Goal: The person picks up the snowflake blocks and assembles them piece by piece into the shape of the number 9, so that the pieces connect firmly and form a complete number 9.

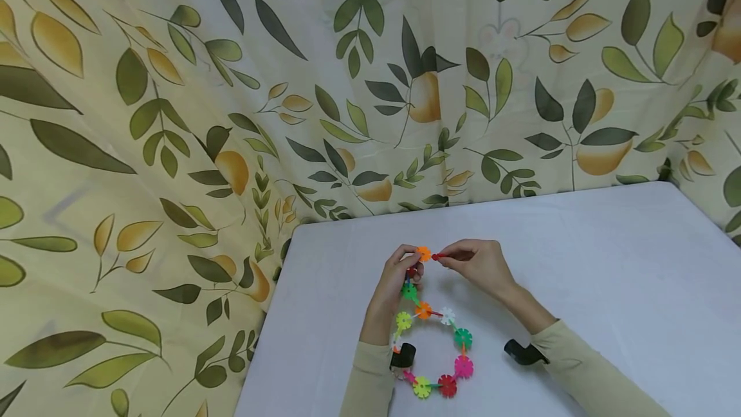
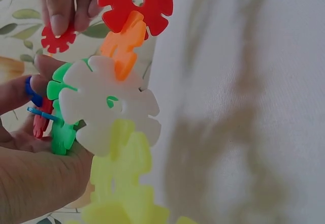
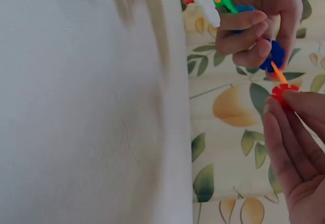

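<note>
A chain of notched plastic flower discs, with a green disc [image 1: 463,338] among them, hangs from my left hand [image 1: 389,285] and curves into a ring below it. That hand's fingers pinch the chain's upper end around a blue disc [image 3: 274,56]. An orange disc [image 1: 424,253] sticks out from this end. My right hand [image 1: 480,268] pinches a red disc [image 3: 282,93] between thumb and fingertips. The red disc meets the orange one's edge; whether their slots interlock I cannot tell. In the left wrist view a white disc [image 2: 91,117] partly covers the green ones behind it.
The white-covered table [image 1: 608,262] lies beneath both hands. A leaf-patterned curtain [image 1: 498,114] hangs behind it and along the left side. Each wrist wears a black band; the right band [image 1: 525,352] juts out beside the sleeve.
</note>
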Tool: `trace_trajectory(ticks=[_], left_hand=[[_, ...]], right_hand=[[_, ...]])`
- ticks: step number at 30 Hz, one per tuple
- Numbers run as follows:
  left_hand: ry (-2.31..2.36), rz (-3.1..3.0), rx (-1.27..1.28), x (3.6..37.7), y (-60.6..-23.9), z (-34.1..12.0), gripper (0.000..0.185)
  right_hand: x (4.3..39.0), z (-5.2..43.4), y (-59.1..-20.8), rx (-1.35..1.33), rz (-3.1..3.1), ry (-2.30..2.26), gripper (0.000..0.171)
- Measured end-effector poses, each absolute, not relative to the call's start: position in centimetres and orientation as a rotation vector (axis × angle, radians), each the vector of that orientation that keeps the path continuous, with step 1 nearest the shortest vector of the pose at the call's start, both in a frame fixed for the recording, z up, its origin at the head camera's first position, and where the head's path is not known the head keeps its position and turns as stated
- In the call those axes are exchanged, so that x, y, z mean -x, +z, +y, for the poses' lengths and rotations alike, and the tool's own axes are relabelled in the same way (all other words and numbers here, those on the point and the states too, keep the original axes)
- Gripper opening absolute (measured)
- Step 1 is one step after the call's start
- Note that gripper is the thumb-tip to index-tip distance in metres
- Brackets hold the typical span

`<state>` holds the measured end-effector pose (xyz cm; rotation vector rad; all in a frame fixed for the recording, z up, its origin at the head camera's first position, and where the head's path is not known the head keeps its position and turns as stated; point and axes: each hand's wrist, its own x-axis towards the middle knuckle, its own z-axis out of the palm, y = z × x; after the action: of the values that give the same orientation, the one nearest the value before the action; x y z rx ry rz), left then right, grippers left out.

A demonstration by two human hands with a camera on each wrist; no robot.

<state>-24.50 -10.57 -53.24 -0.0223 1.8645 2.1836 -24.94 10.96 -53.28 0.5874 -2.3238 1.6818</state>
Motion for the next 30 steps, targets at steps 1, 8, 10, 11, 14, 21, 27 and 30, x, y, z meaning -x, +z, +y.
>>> trace_trajectory(ticks=[1, 8, 10, 11, 14, 21, 27, 30], left_hand=[[2.186, 1.861, 0.02, 24.51, -53.28, -10.55, 0.012], [2.199, 1.859, 0.008, 24.47, -53.37, -10.5, 0.012], [2.196, 1.859, 0.003, 24.49, -53.36, -10.47, 0.01], [2.191, 1.863, 0.001, 24.49, -53.35, -10.43, 0.01], [2.182, 1.87, -0.017, 24.44, -53.27, -10.36, 0.01], [2.169, 1.871, -0.077, 24.37, -53.36, -10.39, 0.012], [2.155, 1.83, -0.141, 24.23, -53.5, -10.6, 0.011], [2.132, 1.847, -0.167, 24.16, -53.55, -10.65, 0.012]], right_hand=[[24.94, 10.86, -53.36, -0.602, -2.299, 1.659, 0.016], [24.96, 10.44, -53.79, -0.677, -2.204, 1.482, 0.019], [25.06, 10.4, -53.91, -0.692, -2.189, 1.44, 0.019], [25.12, 10.38, -53.97, -0.705, -2.176, 1.418, 0.02], [25.24, 10.3, -54.09, -0.75, -2.132, 1.359, 0.022], [25.31, 10.11, -54.2, -0.794, -2.064, 1.275, 0.024], [25.31, 10.17, -54.15, -0.801, -2.076, 1.278, 0.025], [25.29, 10.19, -54.1, -0.81, -2.101, 1.275, 0.025]])
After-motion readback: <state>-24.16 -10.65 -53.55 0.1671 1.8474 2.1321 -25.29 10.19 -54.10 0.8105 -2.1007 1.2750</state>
